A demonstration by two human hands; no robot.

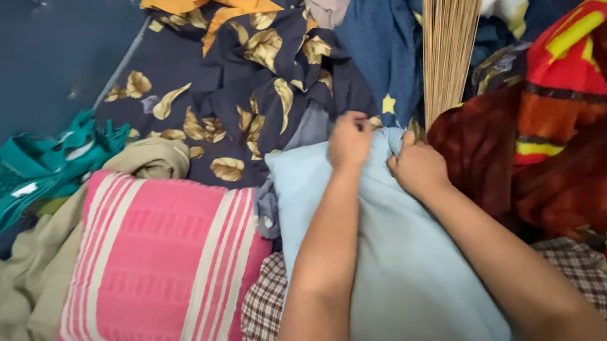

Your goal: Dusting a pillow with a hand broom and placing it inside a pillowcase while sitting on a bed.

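Far left of both hands, a teal cloth [34,171] lies crumpled on the dark floor. Below it, an olive sheet [15,326] spreads out, and a pink striped pillow [164,267] rests partly on top of that sheet, just left of the left forearm. Above the pillow, a dark leaf-print cloth [245,84] reaches up past the hands.

The left hand [349,141] is closed on the top edge of a light blue cloth [403,274]. The right hand [417,167], just beside it, is also closed on that same edge. The light blue cloth extends from the fingers down under both forearms, over a checked cloth [264,316].

A bundle of thin sticks [451,18] stands directly above the right hand. Right of the right hand, a red and yellow blanket [597,147] is piled up
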